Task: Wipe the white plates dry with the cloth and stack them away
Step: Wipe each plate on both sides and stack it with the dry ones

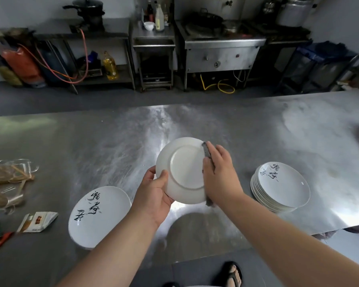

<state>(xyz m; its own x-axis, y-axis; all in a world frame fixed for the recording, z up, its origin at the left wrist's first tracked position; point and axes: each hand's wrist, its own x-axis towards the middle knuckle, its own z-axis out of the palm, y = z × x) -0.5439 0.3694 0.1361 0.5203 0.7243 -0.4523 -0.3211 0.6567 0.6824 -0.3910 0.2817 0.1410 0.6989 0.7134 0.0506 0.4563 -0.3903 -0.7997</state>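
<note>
Head view: a white plate (pixel 184 170) is held tilted above the steel table (pixel 174 121), underside toward the camera. Its lower-left rim is gripped by the left hand (pixel 153 189), and a grey cloth (pixel 206 151) is pressed to its right rim under the fairly straight fingers of the right hand (pixel 220 175). Wiping is judged midway: a tall stack of plates (pixel 282 187) stands at right and a low pile (pixel 97 216) at left; which is dried cannot be told.

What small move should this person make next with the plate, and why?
Probably sweep the cloth across the underside: the right hand presses it only at the right edge of the held plate, whose back faces the camera, while the left hand grips the opposite rim.
</note>
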